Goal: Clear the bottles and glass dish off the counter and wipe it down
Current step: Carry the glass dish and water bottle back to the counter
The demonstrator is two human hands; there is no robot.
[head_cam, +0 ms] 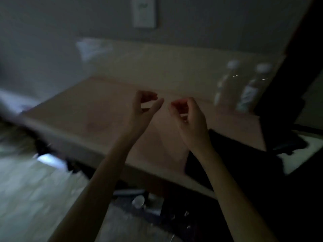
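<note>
Dim and blurred; two bottles show only white caps. Both hands, left and right, hover loosely curled, empty, above the counter.

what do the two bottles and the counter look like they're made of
The two bottles at the counter's far right look like clear plastic or glass: see-through bodies, small bright glints, pale caps. The blur leaves open which.

The counter looks like a smooth, matte, pinkish-beige laminate or similar, plain and even with a thick rounded front edge; dim light hides any grain.
</note>
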